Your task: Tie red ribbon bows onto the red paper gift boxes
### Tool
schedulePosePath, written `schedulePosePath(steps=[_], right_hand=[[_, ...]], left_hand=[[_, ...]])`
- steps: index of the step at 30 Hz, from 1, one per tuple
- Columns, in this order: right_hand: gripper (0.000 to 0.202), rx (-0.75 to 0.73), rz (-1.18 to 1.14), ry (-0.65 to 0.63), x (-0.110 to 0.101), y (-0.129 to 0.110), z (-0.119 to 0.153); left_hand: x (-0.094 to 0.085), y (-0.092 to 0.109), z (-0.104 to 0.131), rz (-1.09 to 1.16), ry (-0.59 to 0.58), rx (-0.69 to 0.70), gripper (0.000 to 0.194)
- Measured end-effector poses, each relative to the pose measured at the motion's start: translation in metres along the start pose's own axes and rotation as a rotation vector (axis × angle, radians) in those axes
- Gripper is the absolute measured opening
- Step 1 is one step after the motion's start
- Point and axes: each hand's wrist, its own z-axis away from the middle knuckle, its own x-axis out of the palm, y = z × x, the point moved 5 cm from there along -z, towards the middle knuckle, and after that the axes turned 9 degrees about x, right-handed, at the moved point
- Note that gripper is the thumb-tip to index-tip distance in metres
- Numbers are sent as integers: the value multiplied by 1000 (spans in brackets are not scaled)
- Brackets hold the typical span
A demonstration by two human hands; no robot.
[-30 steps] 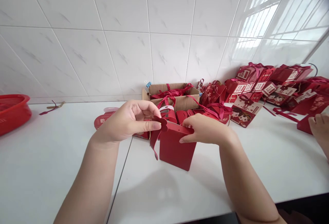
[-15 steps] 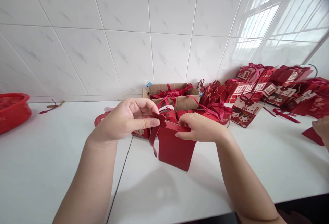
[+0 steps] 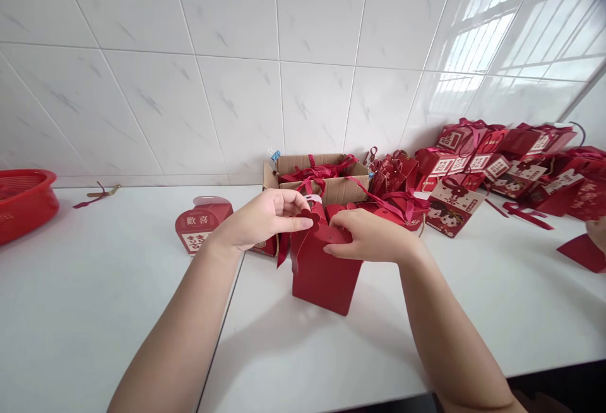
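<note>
A plain dark red paper gift box (image 3: 326,280) stands upright on the white table in front of me. My left hand (image 3: 272,214) pinches a scalloped flap at the box's top left edge between thumb and fingers. My right hand (image 3: 362,233) grips the top right edge, thumb on the near face and fingers over the rim. Part of the box's opening is hidden by my hands. Behind my left hand, a dark red ribbon (image 3: 283,254) hangs by the box. Left of it stands a red box with a rounded top (image 3: 201,223), partly covered by my wrist.
A cardboard box (image 3: 338,191) with red ribbons stands by the tiled wall. Several finished-looking red gift boxes (image 3: 461,148) are stacked at the right. A red plastic basket (image 3: 28,204) sits at the far left. At the right edge, another person's hand (image 3: 597,233) touches a red piece.
My left hand has moved right, bringing the scalloped flap inward over the top of the gift box. My right hand has stayed on the rim. The rounded box at left shows more.
</note>
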Motion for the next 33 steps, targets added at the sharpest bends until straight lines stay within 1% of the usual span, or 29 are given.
schedulePosePath(steps=[3, 5, 8, 11, 13, 15, 18, 20, 22, 26, 29, 31, 33], right_hand=[[30, 12, -4, -30, 0, 0, -1], [29, 13, -10, -44, 0, 0, -2], [24, 8, -41, -17, -3, -1, -2], [29, -9, -102, -13, -4, -2, -1], [28, -29, -132, -30, -4, -2, -1], [22, -50, -145, -31, -4, -2, 0], [15, -60, -148, -28, -4, -3, 0], [12, -48, -137, -21, -3, -2, 1], [13, -33, -104, -10, -2, -2, 1], [19, -21, 1, 25, -1, -2, 4], [11, -26, 55, 55, -2, -1, 5], [5, -26, 47, 33, 0, 0, 5], [6, -22, 34, 5, 2, 0, 4]], left_hand=[[-1, 4, 4, -37, 9, 3, 20], [0, 6, 6, -88, -6, -6, 20], [6, 5, 7, -165, -106, -1, 21], [16, 4, 6, -250, -217, 53, 21], [21, 3, 5, -329, -258, 83, 19], [25, 4, 3, -380, -284, 105, 16], [26, 4, 2, -386, -301, 115, 13], [26, 2, 2, -382, -304, 97, 15], [26, 0, 2, -385, -306, 84, 17], [26, -3, 0, -399, -315, 99, 15], [26, -5, -1, -404, -312, 78, 17], [26, -5, -1, -412, -318, 67, 15], [26, -6, -1, -419, -333, 68, 12]])
